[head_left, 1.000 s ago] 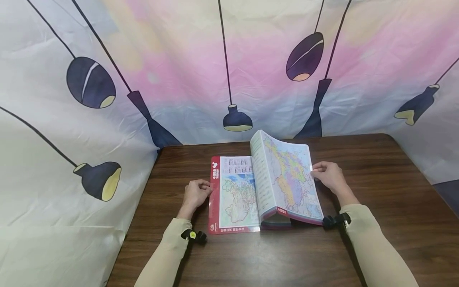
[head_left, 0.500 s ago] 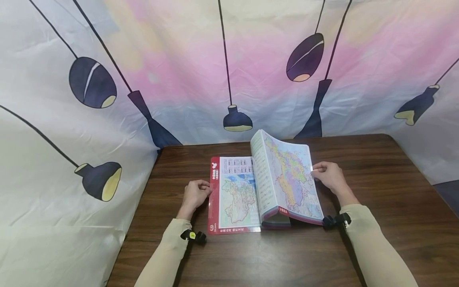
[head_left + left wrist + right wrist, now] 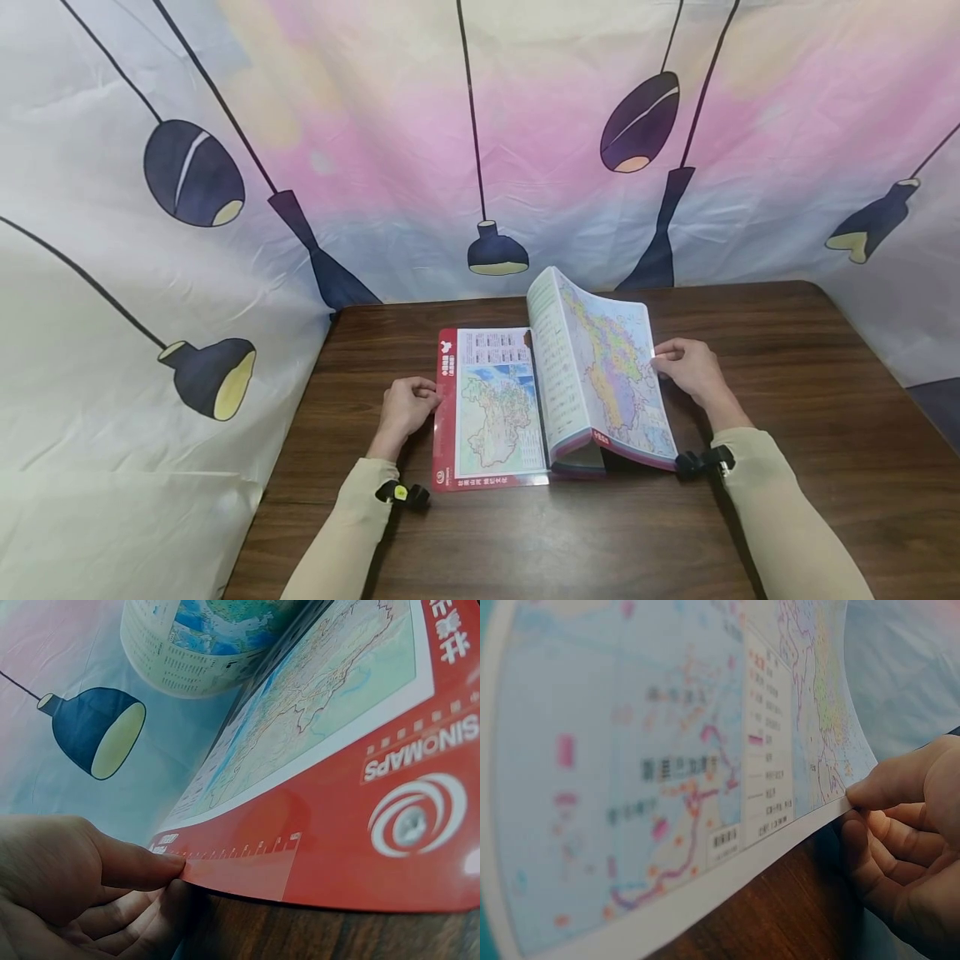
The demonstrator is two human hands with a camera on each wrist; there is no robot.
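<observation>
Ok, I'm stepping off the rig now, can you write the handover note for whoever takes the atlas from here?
Left hand: pinches the red left edge of the open atlas, holding it flat on the table.
Right hand: grip on the outer edge of the lifted page, thumb on top, fingers under.
Done: atlas open, one map page raised and arched over the spine.
Left: likely carry the page across and lay it flat.
</observation>
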